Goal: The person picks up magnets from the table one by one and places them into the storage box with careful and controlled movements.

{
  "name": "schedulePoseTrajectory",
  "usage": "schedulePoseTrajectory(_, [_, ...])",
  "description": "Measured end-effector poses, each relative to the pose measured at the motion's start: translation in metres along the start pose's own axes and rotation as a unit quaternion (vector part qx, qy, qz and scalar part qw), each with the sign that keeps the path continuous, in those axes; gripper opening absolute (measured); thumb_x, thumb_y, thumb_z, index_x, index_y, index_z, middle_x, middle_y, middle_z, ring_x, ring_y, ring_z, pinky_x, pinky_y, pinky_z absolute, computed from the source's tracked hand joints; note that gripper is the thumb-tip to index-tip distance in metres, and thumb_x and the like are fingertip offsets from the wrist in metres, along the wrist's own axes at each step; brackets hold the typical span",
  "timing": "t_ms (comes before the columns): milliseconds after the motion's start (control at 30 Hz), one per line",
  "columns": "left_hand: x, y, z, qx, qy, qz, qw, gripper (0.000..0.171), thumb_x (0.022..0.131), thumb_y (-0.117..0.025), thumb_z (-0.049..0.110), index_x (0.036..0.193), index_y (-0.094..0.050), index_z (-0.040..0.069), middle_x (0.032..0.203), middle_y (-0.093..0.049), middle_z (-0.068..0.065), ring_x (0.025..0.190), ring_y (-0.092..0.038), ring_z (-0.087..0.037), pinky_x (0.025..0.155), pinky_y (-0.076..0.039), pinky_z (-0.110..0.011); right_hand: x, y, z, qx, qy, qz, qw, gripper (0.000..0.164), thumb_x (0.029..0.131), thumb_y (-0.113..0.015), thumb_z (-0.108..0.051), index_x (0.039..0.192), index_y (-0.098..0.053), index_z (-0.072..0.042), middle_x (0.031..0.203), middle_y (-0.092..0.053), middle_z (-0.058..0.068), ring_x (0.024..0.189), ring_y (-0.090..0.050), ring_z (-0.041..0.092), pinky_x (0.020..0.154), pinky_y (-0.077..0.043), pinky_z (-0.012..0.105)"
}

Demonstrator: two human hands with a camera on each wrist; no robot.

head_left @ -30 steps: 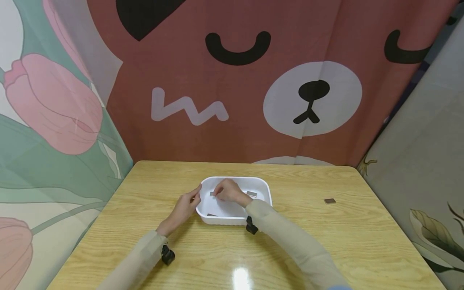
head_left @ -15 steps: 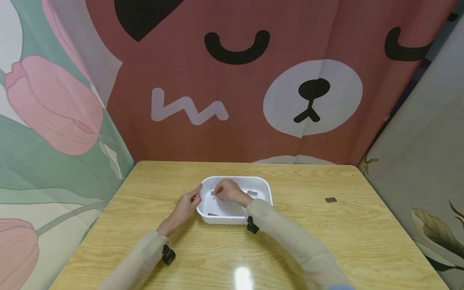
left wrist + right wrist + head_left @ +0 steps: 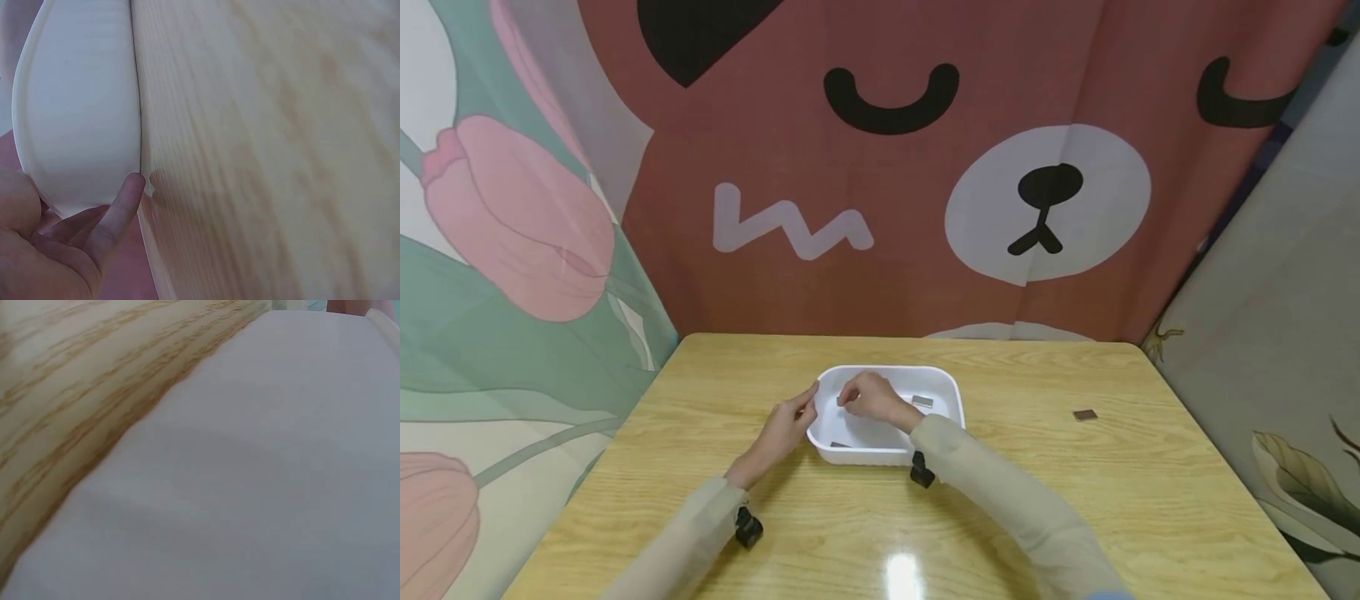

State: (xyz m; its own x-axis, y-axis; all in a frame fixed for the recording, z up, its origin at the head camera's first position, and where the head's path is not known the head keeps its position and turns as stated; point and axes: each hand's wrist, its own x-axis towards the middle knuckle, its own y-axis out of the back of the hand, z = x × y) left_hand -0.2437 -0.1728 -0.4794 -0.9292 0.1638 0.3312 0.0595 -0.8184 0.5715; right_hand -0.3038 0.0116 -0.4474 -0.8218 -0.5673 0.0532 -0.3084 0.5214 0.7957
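In the head view a white plastic basin (image 3: pixel 865 457) stands on the wooden table. My left hand (image 3: pixel 786 425) holds its left end, thumb at the rim. In the left wrist view, fingers of the left hand (image 3: pixel 69 250) lie along the basin's outer wall (image 3: pixel 81 106). The right hand (image 3: pixel 872 396) reaches into the basin, its curled fingertips pinching a small grey rectangular piece, mostly hidden by them. Another grey rectangular piece (image 3: pixel 922 402) lies right of that hand, and a darker one (image 3: pixel 839 445) by the near wall. The right wrist view shows only the basin's side (image 3: pixel 237 462) up close.
A small dark brown rectangular piece (image 3: pixel 1085 415) lies on the table (image 3: pixel 1015 500) to the right of the basin. A printed curtain with a bear face (image 3: pixel 790 292) hangs behind the table, and other patterned cloths flank both sides.
The right hand's fingertips have shifted slightly left over the small grey piece, covering more of it. The left hand stays at the basin's end.
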Motion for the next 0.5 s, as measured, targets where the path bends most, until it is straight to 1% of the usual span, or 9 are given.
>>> schedulePoseTrajectory(67, [-0.0003,0.0003,0.0001,-0.003,0.005,-0.004,1.0000,0.040,0.090,-0.045,0.007,0.129,-0.043,0.002,0.084,-0.061,-0.017,0.040,-0.037,-0.006,0.035,-0.038,-0.020,-0.0010,0.0013,0.0003,-0.008,0.004,0.002,1.000,0.012,0.074,-0.066,-0.006,0.083,-0.071,-0.011,0.081,-0.065,-0.004,0.074,-0.054,0.008,0.064,-0.044,0.019])
schedulePoseTrajectory(133, [-0.0001,0.0007,0.0005,-0.006,0.007,-0.007,0.9999,0.040,0.090,-0.045,0.007,0.129,-0.043,0.002,0.091,-0.061,-0.018,0.040,-0.036,-0.006,0.036,-0.039,-0.021,-0.0015,0.0029,0.0014,-0.012,0.004,0.003,1.000,0.012,0.074,-0.066,-0.006,0.083,-0.071,-0.012,0.081,-0.065,-0.005,0.074,-0.054,0.008,0.065,-0.044,0.020])
schedulePoseTrajectory(167, [0.0000,0.0011,0.0007,-0.006,0.009,-0.010,0.9999,0.040,0.091,-0.045,0.008,0.130,-0.042,0.002,0.089,-0.061,-0.018,0.039,-0.035,-0.005,0.036,-0.039,-0.021,-0.0017,0.0036,0.0023,-0.014,0.002,0.003,1.000,0.012,0.074,-0.065,-0.007,0.083,-0.071,-0.012,0.082,-0.065,-0.006,0.073,-0.054,0.008,0.064,-0.044,0.020])
schedulePoseTrajectory(233, [0.0004,0.0018,0.0006,-0.003,0.008,-0.011,0.9999,0.040,0.091,-0.044,0.008,0.130,-0.042,0.001,0.094,-0.061,-0.019,0.039,-0.034,-0.005,0.036,-0.038,-0.021,-0.0025,0.0048,0.0033,-0.014,-0.002,0.003,1.000,0.012,0.075,-0.065,-0.007,0.083,-0.071,-0.012,0.081,-0.064,-0.007,0.069,-0.053,0.007,0.063,-0.044,0.020])
schedulePoseTrajectory(300, [0.0007,0.0019,0.0003,-0.002,0.004,-0.010,0.9999,0.039,0.091,-0.045,0.007,0.129,-0.042,0.000,0.103,-0.059,-0.019,0.040,-0.035,-0.005,0.036,-0.039,-0.021,-0.0039,0.0061,0.0030,-0.012,-0.006,0.005,1.000,0.012,0.075,-0.065,-0.006,0.083,-0.071,-0.011,0.080,-0.064,-0.006,0.068,-0.053,0.008,0.062,-0.044,0.021])
schedulePoseTrajectory(400, [0.0006,0.0016,0.0001,-0.002,0.002,-0.008,1.0000,0.039,0.090,-0.045,0.006,0.129,-0.043,-0.001,0.103,-0.059,-0.019,0.042,-0.037,-0.005,0.037,-0.039,-0.020,-0.0068,0.0075,0.0015,-0.012,-0.009,0.008,1.000,0.011,0.074,-0.065,-0.005,0.083,-0.071,-0.010,0.079,-0.064,-0.004,0.067,-0.053,0.008,0.062,-0.043,0.021])
schedulePoseTrajectory(500, [0.0004,0.0007,0.0002,-0.004,0.007,-0.008,0.9999,0.039,0.090,-0.045,0.006,0.129,-0.043,0.001,0.094,-0.061,-0.017,0.044,-0.039,-0.006,0.037,-0.039,-0.020,-0.0091,0.0089,0.0013,-0.012,-0.007,0.009,1.000,0.011,0.074,-0.065,-0.006,0.083,-0.071,-0.010,0.079,-0.065,-0.004,0.069,-0.053,0.008,0.062,-0.043,0.021])
